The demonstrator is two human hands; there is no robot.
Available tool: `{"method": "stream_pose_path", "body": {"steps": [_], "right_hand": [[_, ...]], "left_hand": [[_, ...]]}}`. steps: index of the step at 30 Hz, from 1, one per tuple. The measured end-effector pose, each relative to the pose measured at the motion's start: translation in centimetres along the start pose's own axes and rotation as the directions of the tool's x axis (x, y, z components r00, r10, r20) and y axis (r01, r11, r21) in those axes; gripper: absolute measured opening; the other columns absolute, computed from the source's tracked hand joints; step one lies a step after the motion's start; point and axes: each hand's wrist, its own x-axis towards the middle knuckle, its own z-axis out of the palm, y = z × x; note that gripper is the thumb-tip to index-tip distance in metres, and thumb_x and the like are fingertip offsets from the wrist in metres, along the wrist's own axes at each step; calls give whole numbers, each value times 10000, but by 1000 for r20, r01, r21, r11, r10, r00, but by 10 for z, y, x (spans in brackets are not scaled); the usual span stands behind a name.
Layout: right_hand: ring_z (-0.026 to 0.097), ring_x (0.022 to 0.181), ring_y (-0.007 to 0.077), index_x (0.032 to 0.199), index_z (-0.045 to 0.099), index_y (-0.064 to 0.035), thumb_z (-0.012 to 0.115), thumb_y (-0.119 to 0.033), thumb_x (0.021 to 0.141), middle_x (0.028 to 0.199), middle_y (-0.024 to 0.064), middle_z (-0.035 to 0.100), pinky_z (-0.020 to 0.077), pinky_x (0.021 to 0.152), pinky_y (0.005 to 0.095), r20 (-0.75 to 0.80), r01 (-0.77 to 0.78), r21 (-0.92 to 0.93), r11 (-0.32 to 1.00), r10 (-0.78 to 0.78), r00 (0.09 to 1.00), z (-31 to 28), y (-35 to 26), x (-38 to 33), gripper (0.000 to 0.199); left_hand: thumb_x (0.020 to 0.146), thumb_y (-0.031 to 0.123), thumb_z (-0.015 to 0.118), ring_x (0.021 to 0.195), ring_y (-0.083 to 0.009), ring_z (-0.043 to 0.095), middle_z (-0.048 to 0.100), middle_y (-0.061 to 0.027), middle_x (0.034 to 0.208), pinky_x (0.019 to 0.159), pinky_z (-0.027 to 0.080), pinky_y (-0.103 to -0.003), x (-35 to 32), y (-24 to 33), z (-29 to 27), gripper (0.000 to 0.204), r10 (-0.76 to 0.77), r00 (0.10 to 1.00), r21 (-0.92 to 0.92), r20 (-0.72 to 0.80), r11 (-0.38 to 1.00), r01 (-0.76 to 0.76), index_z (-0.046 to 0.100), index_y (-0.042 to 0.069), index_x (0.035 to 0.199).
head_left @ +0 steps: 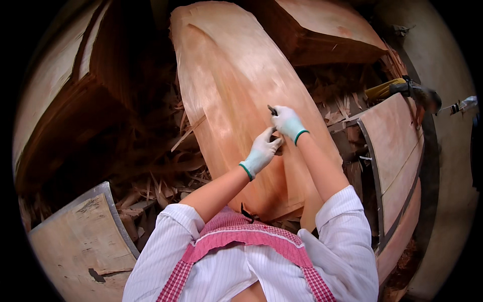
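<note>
A long stack of pale reddish wood veneer sheets (226,75) runs away from me, its top sheet wavy and creased. Both my hands wear white knitted gloves with green cuffs, and both are over the near half of the veneer. My right hand (289,124) is closed round a small dark tool (272,109) whose tip sticks out past the fingers; its kind is unclear. Just below and to the left, my left hand (260,153) is closed with thumb and fingers drawn together. Something dark shows at its fingertips, too small to make out.
More veneer stacks stand at the far left (45,75) and far right (332,22). A board with a grey edge (80,241) lies near left, another panel (392,151) at right. Torn veneer scraps (161,189) litter the floor. A person's dark shoe (427,98) shows at right.
</note>
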Motion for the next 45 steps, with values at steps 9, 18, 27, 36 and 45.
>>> {"method": "stream_pose_path", "body": {"steps": [9, 18, 27, 36, 45], "right_hand": [[609, 909, 386, 970, 635, -34, 537, -168, 836, 962, 217, 641, 495, 783, 432, -129, 173, -323, 931, -224, 966, -121, 25, 11, 213], [606, 927, 369, 1002, 617, -39, 513, -151, 848, 972, 202, 639, 483, 799, 426, -129, 122, -416, 901, -192, 973, -159, 8, -10, 217], [609, 941, 345, 1043, 583, -58, 502, -152, 867, 983, 165, 643, 482, 791, 421, -230, -25, -528, 849, -115, 966, -182, -3, -39, 215], [681, 723, 227, 902, 572, -122, 559, -161, 848, 792, 74, 664, 543, 580, 369, -296, 34, -742, 669, -373, 879, -70, -23, -81, 68], [689, 729, 261, 922, 563, -95, 532, -145, 884, 815, 95, 662, 550, 580, 389, -160, -12, -506, 863, -80, 984, 92, 0, -95, 70]], "left_hand": [[908, 86, 582, 762, -154, 608, 612, -110, 941, 647, 543, -288, -3, -57, -37, 315, -147, 938, -23, -315, 989, 147, 521, -94, 1158], [891, 171, 627, 674, -145, 561, 578, -63, 791, 614, 486, -279, 39, -59, -18, 257, -407, 913, -114, -8, 908, 403, 558, -48, 1006], [916, 215, 580, 693, -133, 552, 589, -46, 821, 620, 486, -285, 8, -54, -30, 219, -179, 961, 73, -208, 977, 198, 582, 12, 998], [911, 185, 571, 671, -73, 465, 517, 3, 725, 592, 417, -241, -65, -30, -100, 198, 115, 878, 266, -464, 964, 15, 592, -12, 907], [886, 75, 555, 703, -95, 468, 556, -36, 737, 630, 418, -274, -139, 57, -306, 106, 374, 777, 705, -506, 699, 122, 588, -24, 897]]}}
